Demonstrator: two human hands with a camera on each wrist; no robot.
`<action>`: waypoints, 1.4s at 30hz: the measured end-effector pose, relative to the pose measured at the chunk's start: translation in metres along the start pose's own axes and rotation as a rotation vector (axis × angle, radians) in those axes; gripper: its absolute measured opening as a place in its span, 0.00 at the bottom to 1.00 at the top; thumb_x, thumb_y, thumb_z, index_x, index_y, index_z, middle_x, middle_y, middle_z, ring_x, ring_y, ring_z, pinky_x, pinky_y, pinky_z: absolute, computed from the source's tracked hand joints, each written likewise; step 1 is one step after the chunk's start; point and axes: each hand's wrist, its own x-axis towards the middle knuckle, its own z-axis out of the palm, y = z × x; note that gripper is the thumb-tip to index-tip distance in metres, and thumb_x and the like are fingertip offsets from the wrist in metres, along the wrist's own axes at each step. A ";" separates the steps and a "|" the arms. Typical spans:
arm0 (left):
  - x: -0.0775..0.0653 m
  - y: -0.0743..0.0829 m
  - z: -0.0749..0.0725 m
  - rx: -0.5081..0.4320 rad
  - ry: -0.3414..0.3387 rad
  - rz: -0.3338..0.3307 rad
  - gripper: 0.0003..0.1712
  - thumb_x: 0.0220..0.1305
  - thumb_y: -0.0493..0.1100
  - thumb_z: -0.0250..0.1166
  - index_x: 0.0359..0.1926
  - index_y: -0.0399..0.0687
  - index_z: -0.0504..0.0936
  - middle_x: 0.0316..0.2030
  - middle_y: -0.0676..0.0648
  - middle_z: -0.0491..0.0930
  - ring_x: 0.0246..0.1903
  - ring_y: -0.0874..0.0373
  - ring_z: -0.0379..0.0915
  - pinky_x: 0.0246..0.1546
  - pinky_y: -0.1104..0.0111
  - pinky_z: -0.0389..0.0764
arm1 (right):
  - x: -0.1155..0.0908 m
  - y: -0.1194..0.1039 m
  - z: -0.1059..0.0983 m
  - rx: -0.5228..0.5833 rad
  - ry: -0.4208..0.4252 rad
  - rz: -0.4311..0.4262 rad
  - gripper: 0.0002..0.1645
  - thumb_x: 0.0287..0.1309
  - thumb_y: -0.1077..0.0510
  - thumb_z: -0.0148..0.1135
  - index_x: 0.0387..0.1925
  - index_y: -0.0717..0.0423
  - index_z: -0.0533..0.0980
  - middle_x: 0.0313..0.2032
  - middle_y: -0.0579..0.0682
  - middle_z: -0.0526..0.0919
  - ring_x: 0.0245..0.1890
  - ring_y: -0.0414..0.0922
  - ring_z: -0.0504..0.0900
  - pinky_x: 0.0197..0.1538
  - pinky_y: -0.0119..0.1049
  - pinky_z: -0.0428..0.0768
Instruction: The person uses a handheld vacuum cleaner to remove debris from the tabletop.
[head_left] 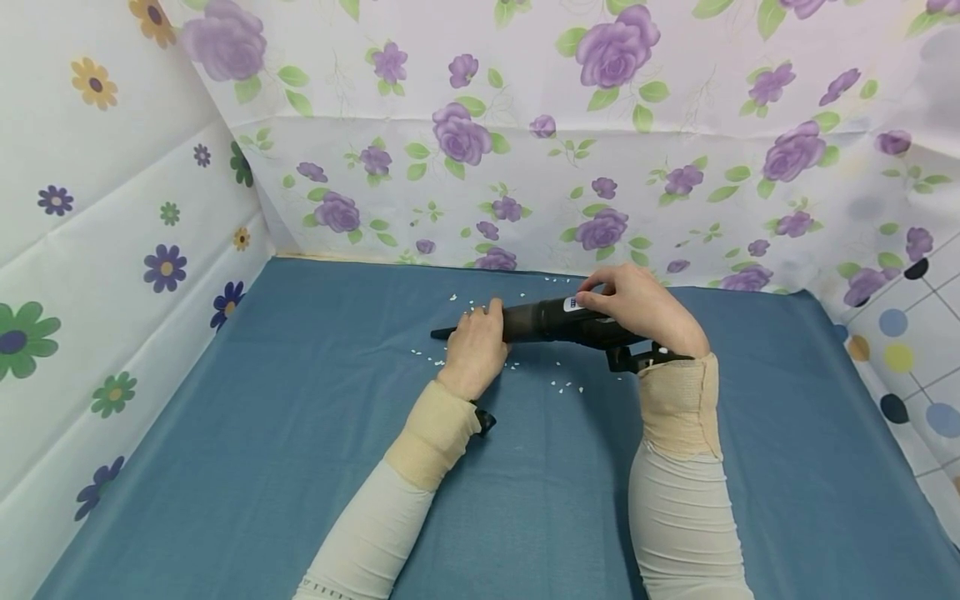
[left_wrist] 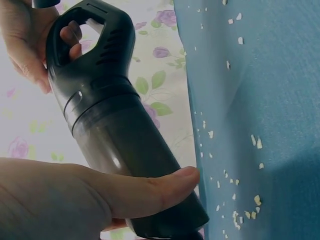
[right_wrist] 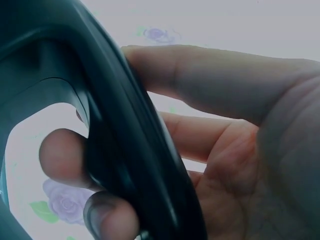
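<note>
A black handheld vacuum cleaner (head_left: 551,320) lies level across both hands, its narrow nozzle (head_left: 442,333) pointing left over the blue cloth. My left hand (head_left: 477,340) grips the front end of its smoky dust cup (left_wrist: 125,145), thumb across the top in the left wrist view. Around the loop handle (right_wrist: 145,150) curl the fingers of my right hand (head_left: 637,304), two fingertips showing through the opening in the right wrist view. That thumb lies along the handle's outer side. Small white crumbs (head_left: 566,387) are scattered on the cloth beneath and around the vacuum.
Blue cloth (head_left: 300,467) covers the table. Flowered sheeting (head_left: 465,167) rises at the back, with more patterned sheeting (head_left: 112,292) on the left and a dotted panel (head_left: 911,367) on the right. More crumbs (left_wrist: 257,142) lie near the cloth's back edge.
</note>
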 end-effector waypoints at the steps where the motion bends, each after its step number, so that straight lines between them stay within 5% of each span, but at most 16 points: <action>1: 0.000 0.000 -0.001 0.005 -0.003 -0.002 0.34 0.51 0.37 0.73 0.59 0.37 0.71 0.46 0.32 0.80 0.42 0.40 0.77 0.36 0.48 0.83 | 0.000 0.000 0.000 -0.003 -0.004 -0.002 0.18 0.69 0.49 0.54 0.51 0.55 0.79 0.46 0.58 0.81 0.39 0.52 0.78 0.41 0.50 0.77; 21: -0.008 0.002 -0.021 0.063 -0.193 -0.088 0.33 0.56 0.38 0.69 0.60 0.33 0.67 0.46 0.30 0.79 0.41 0.37 0.77 0.37 0.48 0.82 | 0.008 -0.004 0.009 -0.011 -0.084 -0.056 0.20 0.69 0.49 0.54 0.53 0.57 0.78 0.44 0.58 0.82 0.38 0.50 0.79 0.41 0.48 0.78; 42: -0.012 0.009 -0.014 0.087 -0.112 -0.034 0.29 0.55 0.36 0.68 0.57 0.33 0.68 0.39 0.31 0.80 0.35 0.37 0.77 0.29 0.49 0.82 | 0.003 0.002 0.000 -0.029 -0.099 -0.022 0.22 0.69 0.48 0.53 0.57 0.56 0.75 0.41 0.56 0.81 0.38 0.50 0.78 0.42 0.48 0.77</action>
